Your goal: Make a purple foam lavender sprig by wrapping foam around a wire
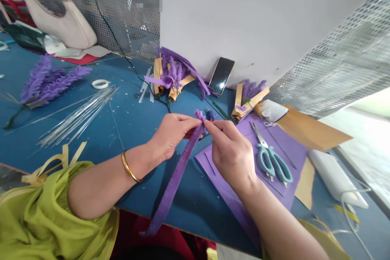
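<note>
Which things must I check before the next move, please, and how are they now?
1. Left hand pinches the purple strip: ok.
2. Right hand grips near the strip's curled top: ok.
3. Strip's lower end on the table: not ok, it reaches past the front edge.
4. Scissors uncovered: ok, they lie on the purple sheet.
5. Strip tight where pinched: cannot tell, fingers hide it.

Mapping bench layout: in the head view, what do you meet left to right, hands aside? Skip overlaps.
Purple flower bunch with green stem → white tape ring → purple flowers wrapped in tan paper → black rectangular phone → smaller tan-wrapped purple bouquet → white oblong plastic case
</note>
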The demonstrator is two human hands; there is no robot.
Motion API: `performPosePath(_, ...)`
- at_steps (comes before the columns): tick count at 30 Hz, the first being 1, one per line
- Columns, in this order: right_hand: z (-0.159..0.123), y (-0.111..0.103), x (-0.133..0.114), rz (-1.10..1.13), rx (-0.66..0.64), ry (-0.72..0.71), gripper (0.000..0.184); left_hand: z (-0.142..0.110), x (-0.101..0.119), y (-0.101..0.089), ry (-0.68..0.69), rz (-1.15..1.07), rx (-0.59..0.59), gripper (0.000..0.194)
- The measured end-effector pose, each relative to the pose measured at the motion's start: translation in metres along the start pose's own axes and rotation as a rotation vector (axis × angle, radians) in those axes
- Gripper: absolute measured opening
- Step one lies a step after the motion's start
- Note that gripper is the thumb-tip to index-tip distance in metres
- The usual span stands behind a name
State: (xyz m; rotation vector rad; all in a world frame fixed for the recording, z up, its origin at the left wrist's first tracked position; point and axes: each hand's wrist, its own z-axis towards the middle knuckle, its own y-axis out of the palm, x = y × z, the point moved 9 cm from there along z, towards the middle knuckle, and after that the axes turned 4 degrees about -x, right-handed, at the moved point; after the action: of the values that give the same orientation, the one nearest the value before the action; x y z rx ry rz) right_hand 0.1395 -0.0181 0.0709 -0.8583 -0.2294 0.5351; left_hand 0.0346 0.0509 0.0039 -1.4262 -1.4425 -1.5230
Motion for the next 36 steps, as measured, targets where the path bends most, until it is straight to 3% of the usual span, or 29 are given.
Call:
performPosePath(6, -0.001, 0.004, -0.001, 0.037, -0.018, -0.031, 0.045, 0.002, 0.004, -0.002, 0.012, 0.001, 0.001, 0.017)
performPosePath(10, 0.001, 0.002, 0.007, 0.247, -0.017, 0.013, 0.045, 0.002, 0.003, -0.005, 0.006, 0.068, 0.021, 0.015)
performPosePath(15, 0.002, 0.005, 0.033, 0.627, -0.016, 0.274, 0.033, 0.003, 0.001, -0.003, -0.005, 0.089, 0.007, 0.013)
performPosePath(19, -0.003, 0.014, 0.051, 0.781, -0.015, 0.522, 0.023, 0.002, 0.003, -0.002, -0.013, 0.079, 0.008, 0.013)
performPosePath(21, -0.002, 0.012, 0.049, 0.761, 0.001, 0.486, 0.022, 0.002, 0.003, -0.002, -0.007, 0.077, -0.001, 0.014)
performPosePath(26, 0.003, -0.002, 0.026, 0.523, 0.029, 0.174, 0.026, 0.003, 0.003, -0.002, 0.011, 0.081, -0.011, 0.014)
performPosePath(29, 0.003, -0.003, 0.026, 0.491, -0.001, 0.150, 0.027, 0.003, 0.003, -0.001, 0.010, 0.099, -0.014, 0.012)
performPosePath(33, 0.001, 0.001, 0.060, 0.699, 0.042, 0.467, 0.020, 0.003, 0.002, 0.004, -0.023, 0.086, -0.059, 0.015)
performPosePath(36, -0.005, 0.028, 0.078, 0.977, -0.059, 0.729, 0.016, 0.002, 0.000, 0.007, -0.052, 0.063, -0.096, 0.015)
